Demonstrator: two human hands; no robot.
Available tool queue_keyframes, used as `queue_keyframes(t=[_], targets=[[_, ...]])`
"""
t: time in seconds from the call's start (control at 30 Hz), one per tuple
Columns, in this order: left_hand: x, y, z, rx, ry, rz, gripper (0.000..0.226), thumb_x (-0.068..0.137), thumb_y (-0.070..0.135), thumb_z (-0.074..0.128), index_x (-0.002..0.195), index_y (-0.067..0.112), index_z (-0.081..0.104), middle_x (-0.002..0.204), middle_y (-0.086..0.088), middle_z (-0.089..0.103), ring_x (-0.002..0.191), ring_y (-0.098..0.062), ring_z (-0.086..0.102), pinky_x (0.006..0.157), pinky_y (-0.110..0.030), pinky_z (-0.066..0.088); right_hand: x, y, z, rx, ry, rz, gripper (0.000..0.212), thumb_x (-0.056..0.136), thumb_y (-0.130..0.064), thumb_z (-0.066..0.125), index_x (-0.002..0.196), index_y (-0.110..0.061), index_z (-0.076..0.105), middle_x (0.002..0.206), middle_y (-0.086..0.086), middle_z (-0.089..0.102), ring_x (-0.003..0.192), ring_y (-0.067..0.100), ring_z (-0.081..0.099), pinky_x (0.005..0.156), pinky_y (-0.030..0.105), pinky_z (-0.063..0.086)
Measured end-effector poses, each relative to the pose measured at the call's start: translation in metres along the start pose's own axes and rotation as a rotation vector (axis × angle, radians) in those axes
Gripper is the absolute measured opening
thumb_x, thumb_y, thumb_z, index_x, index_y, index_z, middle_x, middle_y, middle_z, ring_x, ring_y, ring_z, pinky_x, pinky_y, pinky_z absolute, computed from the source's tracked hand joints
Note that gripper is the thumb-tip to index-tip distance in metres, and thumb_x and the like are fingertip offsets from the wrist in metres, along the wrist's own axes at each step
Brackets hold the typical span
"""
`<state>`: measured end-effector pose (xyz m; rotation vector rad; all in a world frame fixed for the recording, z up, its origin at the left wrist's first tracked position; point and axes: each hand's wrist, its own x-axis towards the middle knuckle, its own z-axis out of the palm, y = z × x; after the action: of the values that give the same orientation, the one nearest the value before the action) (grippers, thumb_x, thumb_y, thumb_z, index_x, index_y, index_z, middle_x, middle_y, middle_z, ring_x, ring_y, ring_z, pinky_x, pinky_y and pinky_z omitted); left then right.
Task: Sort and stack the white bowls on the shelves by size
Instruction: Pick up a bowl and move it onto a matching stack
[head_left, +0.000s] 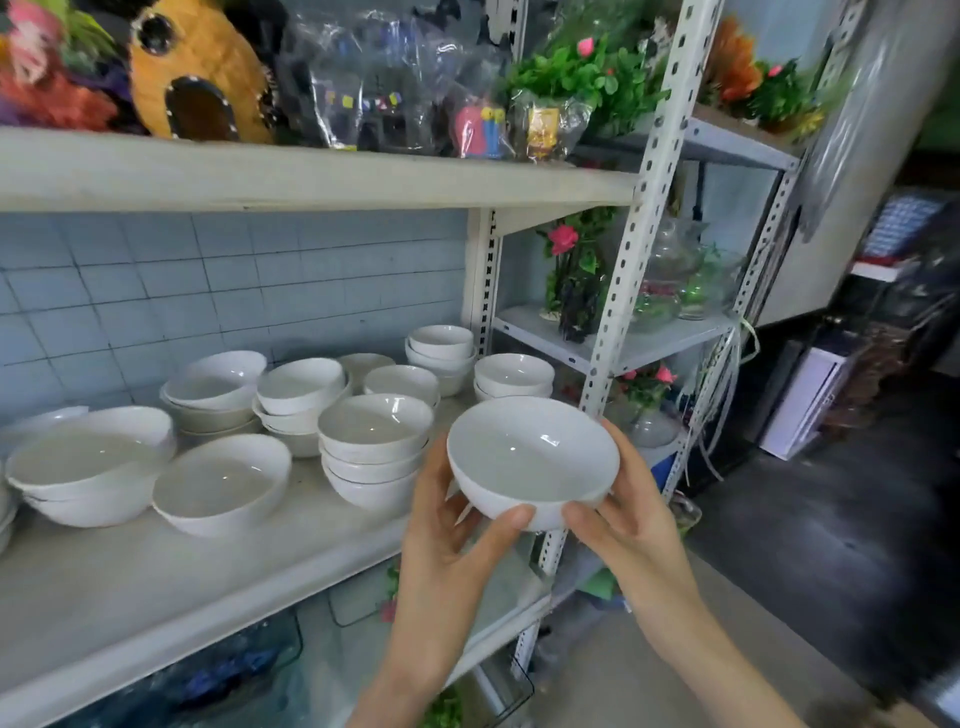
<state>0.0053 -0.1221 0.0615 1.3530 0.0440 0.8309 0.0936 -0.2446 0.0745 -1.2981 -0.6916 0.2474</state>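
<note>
Right, both hands clamp one white bowl (532, 462) in the air, off the front right edge of the shelf (156, 587). Left hand (452, 545) has thumb on the near underside, fingers behind the left wall; right hand (623, 519) cups the right side. Best to match it against the same-size stack (374, 447) just left, keep it level, lower it straight in so the rims nest

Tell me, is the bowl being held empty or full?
Empty: the held bowl shows a bare white inside, gripped by the left hand and right hand.
</note>
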Motion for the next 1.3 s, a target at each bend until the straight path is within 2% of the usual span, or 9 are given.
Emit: queue_keyframes(t=[0.13,0.27,0.4,0.57,0.73,0.87,0.97,1.07,1.3], targets=[[0.011,-0.019,0.038,-0.008,-0.025,-0.038,0.072,0.069,0.031,0.073,0.135,0.027,0.044,0.125,0.009,0.062,0.116,-0.012,0.06,0.088,-0.026,0.053,0.014,0.003,-0.04,0.0,0.02,0.021,0.094,0.048,-0.049,0.088,0.13,-0.032,0.046,0.122,-0.014,0.061,0.114,0.007,0.058,0.081,0.017,0.051],[0.032,-0.036,0.056,0.015,-0.03,-0.043,0.059,0.066,0.034,0.076,0.118,0.052,0.055,0.133,0.0,0.055,0.113,-0.013,0.062,0.083,-0.024,0.054,0.033,0.014,-0.063,0.031,0.055,0.058,0.102,0.041,-0.056,0.088,0.131,-0.032,0.046,0.119,-0.014,0.063,0.112,0.007,0.06,0.08,0.018,0.051],[0.064,-0.051,0.066,0.014,-0.025,-0.018,0.054,0.069,0.032,0.075,0.114,0.056,0.057,0.134,0.001,0.053,0.117,-0.013,0.06,0.085,-0.02,0.052,0.066,0.027,-0.074,0.048,0.058,0.049,0.097,0.044,-0.048,0.089,0.13,-0.035,0.046,0.12,-0.015,0.062,0.112,0.006,0.059,0.079,0.017,0.052],[0.106,-0.074,0.073,-0.039,0.012,-0.041,0.063,0.083,0.013,0.07,0.135,0.032,0.039,0.119,0.02,0.064,0.112,-0.005,0.061,0.08,-0.013,0.051,0.117,0.046,-0.081,0.052,0.034,0.031,0.091,0.053,-0.036,0.081,0.135,-0.033,0.042,0.121,-0.019,0.06,0.113,0.004,0.058,0.078,0.018,0.052],[0.145,-0.092,0.073,-0.033,0.073,-0.034,0.052,0.089,0.021,0.052,0.139,0.017,0.039,0.124,0.023,0.06,0.117,0.005,0.054,0.089,-0.009,0.045,0.163,0.062,-0.083,0.048,0.01,0.036,0.102,0.046,-0.046,0.087,0.136,-0.032,0.042,0.125,-0.017,0.058,0.113,0.002,0.057,0.081,0.015,0.05],[0.175,-0.112,0.065,0.045,0.152,-0.047,0.048,0.095,0.039,0.046,0.14,0.024,0.042,0.134,0.018,0.054,0.126,0.001,0.047,0.109,-0.028,0.038,0.195,0.079,-0.083,0.055,-0.012,0.061,0.11,0.044,-0.044,0.087,0.141,-0.028,0.036,0.131,-0.013,0.055,0.113,-0.001,0.057,0.079,0.012,0.049],[0.193,-0.122,0.059,0.088,0.237,-0.029,0.041,0.095,0.039,0.048,0.135,0.027,0.047,0.13,0.022,0.057,0.124,0.002,0.049,0.109,-0.03,0.038,0.216,0.09,-0.081,0.03,-0.068,0.059,0.087,0.06,-0.043,0.085,0.134,-0.029,0.041,0.121,-0.016,0.061,0.11,-0.003,0.058,0.078,0.009,0.048],[0.209,-0.131,0.054,0.138,0.265,-0.018,0.032,0.097,0.03,0.042,0.128,0.031,0.05,0.12,0.033,0.058,0.118,0.012,0.048,0.097,-0.009,0.037,0.241,0.102,-0.083,0.036,-0.104,0.062,0.071,0.071,-0.026,0.08,0.13,-0.03,0.042,0.12,-0.017,0.06,0.109,-0.006,0.057,0.078,0.009,0.048],[0.231,-0.156,0.045,0.247,0.392,-0.032,0.028,0.101,0.027,0.039,0.125,0.036,0.051,0.118,0.037,0.056,0.117,0.016,0.047,0.093,-0.002,0.036,0.282,0.13,-0.081,-0.074,-0.208,0.037,0.102,0.052,-0.064,0.079,0.137,-0.024,0.039,0.125,-0.022,0.055,0.119,-0.002,0.05,0.098,0.017,0.044]])
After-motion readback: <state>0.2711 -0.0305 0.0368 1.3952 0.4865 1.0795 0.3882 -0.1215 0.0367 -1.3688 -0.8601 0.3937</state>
